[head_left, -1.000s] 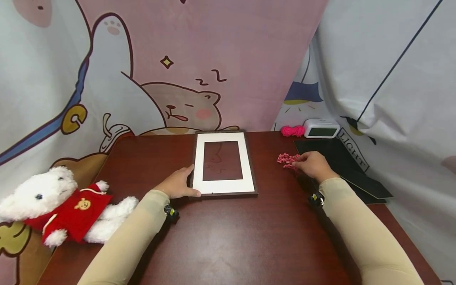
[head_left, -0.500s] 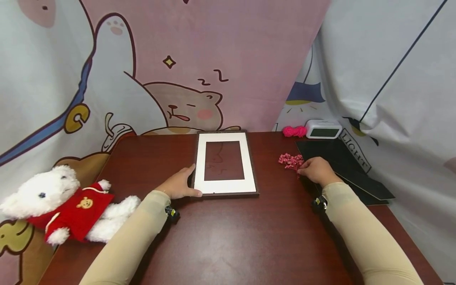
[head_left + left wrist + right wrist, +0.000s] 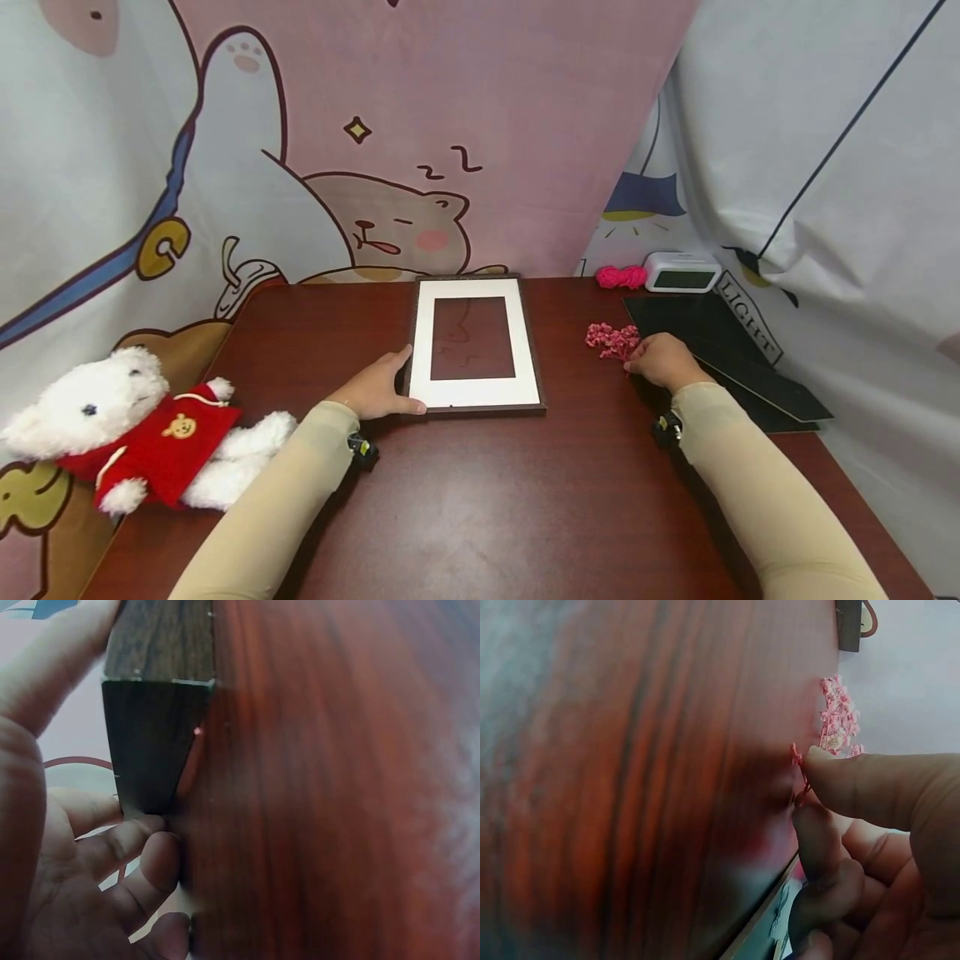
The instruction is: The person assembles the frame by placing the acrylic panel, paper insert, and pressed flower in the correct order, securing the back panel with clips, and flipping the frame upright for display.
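Observation:
A dark wooden picture frame (image 3: 537, 367) with a white mat (image 3: 476, 393) lies on the table. My left hand (image 3: 377, 387) grips its near left corner, thumb along the near edge and fingers at the left side. In the left wrist view several fingers (image 3: 160, 859) curl beside the frame's dark side (image 3: 154, 735). To the right of the frame, my right hand (image 3: 663, 362) pinches a sprig of small pink flowers (image 3: 611, 340) by its stem, between thumb and forefinger in the right wrist view. The blossoms point left, low over the table; whether they touch it, I cannot tell.
Black boards (image 3: 675, 321) lie at the right, partly behind the right hand. A white digital clock (image 3: 682, 273) and a bright pink bundle (image 3: 621, 277) stand at the back. A white plush bear (image 3: 187, 433) in red lies at the left. Printed cloth (image 3: 525, 150) hangs behind.
My right hand has shifted slightly nearer to me along the sprig's stem, and more of the pink blossoms shows. The left hand stays on the picture frame. The view has shifted slightly.

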Available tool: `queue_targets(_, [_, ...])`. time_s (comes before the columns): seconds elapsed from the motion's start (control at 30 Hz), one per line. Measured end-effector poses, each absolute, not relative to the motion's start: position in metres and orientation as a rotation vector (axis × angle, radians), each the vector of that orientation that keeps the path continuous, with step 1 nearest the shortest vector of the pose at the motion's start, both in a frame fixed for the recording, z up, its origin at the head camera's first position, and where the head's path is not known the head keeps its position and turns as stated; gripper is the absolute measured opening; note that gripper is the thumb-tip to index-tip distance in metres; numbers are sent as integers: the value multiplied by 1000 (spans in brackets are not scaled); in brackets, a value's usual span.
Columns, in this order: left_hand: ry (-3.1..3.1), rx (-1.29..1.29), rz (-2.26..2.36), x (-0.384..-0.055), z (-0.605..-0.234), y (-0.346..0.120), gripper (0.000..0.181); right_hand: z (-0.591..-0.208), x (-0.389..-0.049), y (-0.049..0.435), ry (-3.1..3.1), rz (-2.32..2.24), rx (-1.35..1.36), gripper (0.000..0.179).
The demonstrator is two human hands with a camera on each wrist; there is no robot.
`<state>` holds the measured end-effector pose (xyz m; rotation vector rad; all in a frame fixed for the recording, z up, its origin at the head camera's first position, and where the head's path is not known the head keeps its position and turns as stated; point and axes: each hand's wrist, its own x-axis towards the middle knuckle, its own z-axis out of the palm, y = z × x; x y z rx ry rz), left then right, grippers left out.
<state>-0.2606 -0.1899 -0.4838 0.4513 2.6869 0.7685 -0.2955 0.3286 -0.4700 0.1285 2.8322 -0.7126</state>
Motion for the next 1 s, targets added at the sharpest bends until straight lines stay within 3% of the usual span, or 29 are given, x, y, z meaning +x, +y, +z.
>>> queue_targets(1.0, [2689, 472, 777, -260, -483, -191, 129, -472, -305, 316, 2808, -494, -121, 32])
